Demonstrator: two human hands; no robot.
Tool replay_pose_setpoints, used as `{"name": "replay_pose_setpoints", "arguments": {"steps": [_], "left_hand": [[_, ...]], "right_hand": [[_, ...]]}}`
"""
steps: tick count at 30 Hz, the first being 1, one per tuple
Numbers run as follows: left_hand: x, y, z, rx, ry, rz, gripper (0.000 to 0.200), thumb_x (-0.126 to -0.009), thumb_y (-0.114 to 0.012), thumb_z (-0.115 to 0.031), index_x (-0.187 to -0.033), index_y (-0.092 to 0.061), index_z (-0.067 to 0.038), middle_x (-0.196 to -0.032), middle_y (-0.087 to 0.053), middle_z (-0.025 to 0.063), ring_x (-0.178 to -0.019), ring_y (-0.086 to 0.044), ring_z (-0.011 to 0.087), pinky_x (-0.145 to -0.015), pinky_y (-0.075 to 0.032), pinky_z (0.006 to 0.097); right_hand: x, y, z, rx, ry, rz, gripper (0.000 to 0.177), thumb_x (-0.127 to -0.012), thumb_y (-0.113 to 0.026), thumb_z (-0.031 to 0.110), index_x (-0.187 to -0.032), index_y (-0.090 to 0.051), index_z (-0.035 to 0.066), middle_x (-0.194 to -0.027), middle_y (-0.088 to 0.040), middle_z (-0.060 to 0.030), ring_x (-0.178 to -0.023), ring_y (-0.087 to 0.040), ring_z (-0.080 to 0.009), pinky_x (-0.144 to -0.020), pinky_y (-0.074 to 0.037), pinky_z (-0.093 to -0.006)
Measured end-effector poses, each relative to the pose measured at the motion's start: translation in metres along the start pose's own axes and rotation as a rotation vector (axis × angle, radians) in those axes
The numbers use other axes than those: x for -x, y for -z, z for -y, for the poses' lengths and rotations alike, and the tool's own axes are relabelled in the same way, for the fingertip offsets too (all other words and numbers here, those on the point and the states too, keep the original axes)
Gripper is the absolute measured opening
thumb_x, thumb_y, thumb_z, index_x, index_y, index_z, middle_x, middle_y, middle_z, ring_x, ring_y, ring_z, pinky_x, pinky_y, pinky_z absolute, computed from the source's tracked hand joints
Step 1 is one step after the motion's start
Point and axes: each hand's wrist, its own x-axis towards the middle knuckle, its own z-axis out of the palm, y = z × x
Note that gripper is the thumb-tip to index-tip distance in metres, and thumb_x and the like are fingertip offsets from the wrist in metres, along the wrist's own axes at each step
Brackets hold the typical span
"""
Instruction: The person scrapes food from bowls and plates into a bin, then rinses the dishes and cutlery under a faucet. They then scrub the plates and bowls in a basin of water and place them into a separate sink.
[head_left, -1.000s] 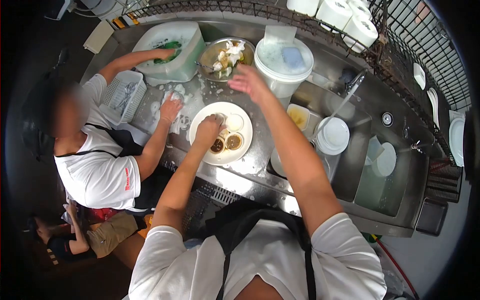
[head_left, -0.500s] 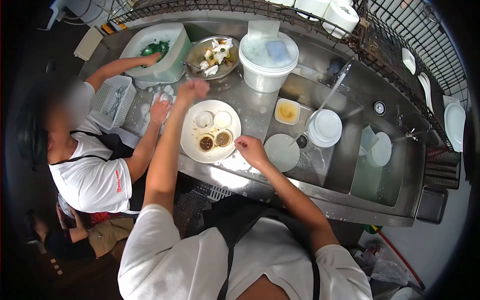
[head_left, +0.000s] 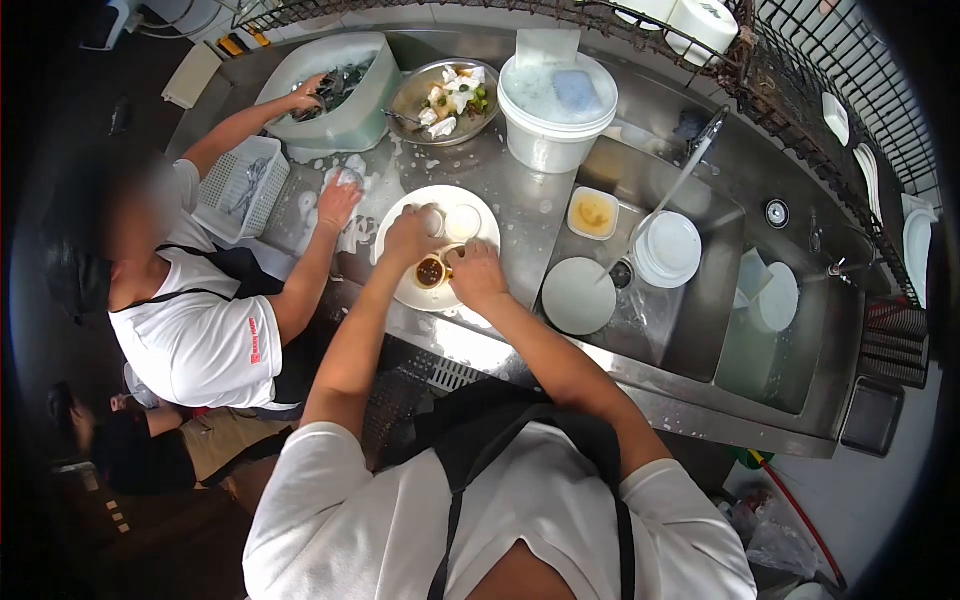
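Note:
A white plate lies on the steel counter and carries several small sauce dishes. My left hand is over the plate's left side, fingers curled round the rim of a pale sauce dish. My right hand reaches in from the right, its fingers closed on a sauce dish that they partly cover. Between the hands sits another sauce dish holding dark brown sauce with light specks. A white sauce dish stands untouched at the back of the plate.
Behind the plate stand a metal bowl of scraps and a white bucket of suds. At left, a co-worker's hands work by a soapy tub. To the right, sinks hold a round plate and stacked dishes.
My left hand has come down from above the plate onto a sauce dish. My right hand has moved left onto another. The co-worker's far hand now holds dark items above the suds.

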Motion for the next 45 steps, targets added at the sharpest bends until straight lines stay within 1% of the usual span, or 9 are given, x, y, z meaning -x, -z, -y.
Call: {"name": "replay_pose_setpoints", "arguments": {"steps": [5, 12, 16, 20, 27, 33, 37, 44, 45], "left_hand": [[0.016, 0.003, 0.007, -0.02, 0.01, -0.116, 0.075, -0.062, -0.084, -0.032, -0.129, -0.059, -0.01, -0.118, -0.06, 0.0222, -0.104, -0.064, 0.0372, -0.085, -0.055, 0.0446], [0.073, 0.041, 0.002, 0.03, -0.03, -0.058, 0.067, -0.062, -0.083, -0.026, -0.125, -0.062, -0.012, -0.106, -0.063, 0.018, -0.092, -0.067, 0.0363, -0.077, -0.055, 0.0443], [0.092, 0.021, -0.019, 0.025, -0.034, -0.049, 0.065, -0.064, -0.083, -0.025, -0.123, -0.062, -0.01, -0.112, -0.06, 0.0188, -0.092, -0.066, 0.0373, -0.08, -0.054, 0.0454], [0.093, -0.002, -0.03, 0.062, -0.092, -0.114, 0.066, -0.064, -0.085, -0.02, -0.122, -0.059, -0.003, -0.119, -0.058, 0.0209, -0.103, -0.062, 0.0395, -0.086, -0.052, 0.0452], [0.08, -0.008, -0.047, 0.123, -0.143, -0.205, 0.075, -0.063, -0.084, -0.013, -0.13, -0.052, -0.005, -0.112, -0.061, 0.0192, -0.105, -0.059, 0.039, -0.089, -0.049, 0.0449], [0.038, 0.002, -0.148, 0.296, -0.327, -0.209, 0.088, -0.063, -0.084, -0.011, -0.141, -0.042, -0.004, -0.116, -0.062, 0.0233, -0.107, -0.058, 0.0421, -0.089, -0.049, 0.0471], [-0.003, -0.026, -0.225, 0.497, -0.365, -0.077, 0.093, -0.064, -0.085, -0.014, -0.142, -0.037, -0.003, -0.115, -0.063, 0.0247, -0.107, -0.059, 0.0445, -0.088, -0.05, 0.0479], [-0.063, -0.119, -0.328, 0.592, -0.388, -0.005, 0.106, -0.056, -0.091, -0.024, -0.144, -0.034, -0.005, -0.115, -0.064, 0.0243, -0.108, -0.061, 0.0431, -0.091, -0.05, 0.0473], [-0.066, -0.117, -0.34, 0.575, -0.312, 0.048, 0.1, -0.056, -0.091, -0.027, -0.14, -0.043, -0.004, -0.115, -0.065, 0.0234, -0.109, -0.062, 0.0421, -0.093, -0.049, 0.0464]], "right_hand": [[0.0, 0.026, -0.002, -0.144, 0.01, 0.152, 0.024, -0.072, -0.073, 0.018, -0.095, -0.071, 0.01, -0.107, -0.06, -0.0162, -0.108, -0.055, -0.0315, -0.096, -0.044, -0.0423], [-0.038, 0.031, -0.028, -0.141, 0.131, -0.17, 0.027, -0.068, -0.078, 0.015, -0.092, -0.068, 0.008, -0.113, -0.057, -0.0124, -0.11, -0.053, -0.0308, -0.096, -0.045, -0.0421], [-0.067, 0.028, -0.044, -0.098, 0.179, 0.099, 0.029, -0.069, -0.076, 0.018, -0.097, -0.074, 0.011, -0.12, -0.059, -0.0143, -0.118, -0.054, -0.0316, -0.103, -0.042, -0.0402], [-0.075, -0.003, -0.043, 0.071, 0.265, 0.11, 0.02, -0.07, -0.073, 0.018, -0.089, -0.077, 0.012, -0.114, -0.064, -0.0136, -0.118, -0.055, -0.0289, -0.1, -0.047, -0.0396], [-0.03, 0.051, -0.043, -0.253, 0.039, 0.033, 0.029, -0.069, -0.072, 0.017, -0.096, -0.07, 0.007, -0.116, -0.061, -0.0161, -0.113, -0.054, -0.0331, -0.097, -0.046, -0.043], [0.024, 0.152, -0.082, -0.35, -0.11, -0.229, 0.06, -0.07, -0.071, 0.017, -0.126, -0.057, 0.005, -0.117, -0.06, -0.0179, -0.114, -0.052, -0.0367, -0.098, -0.045, -0.0425], [0.053, 0.175, -0.147, -0.364, -0.16, -0.15, 0.059, -0.075, -0.067, 0.019, -0.132, -0.056, 0.008, -0.128, -0.057, -0.0145, -0.12, -0.052, -0.0339, -0.101, -0.043, -0.0395], [0.101, 0.103, -0.306, -1.021, -0.595, -0.212, 0.047, -0.09, -0.062, 0.029, -0.132, -0.056, 0.008, -0.129, -0.057, -0.0073, -0.115, -0.059, -0.0225, -0.095, -0.048, -0.0346], [0.102, 0.104, -0.313, -1.204, -0.722, -0.244, 0.047, -0.091, -0.061, 0.033, -0.131, -0.057, 0.009, -0.127, -0.059, -0.0068, -0.113, -0.06, -0.022, -0.092, -0.049, -0.035]]}}
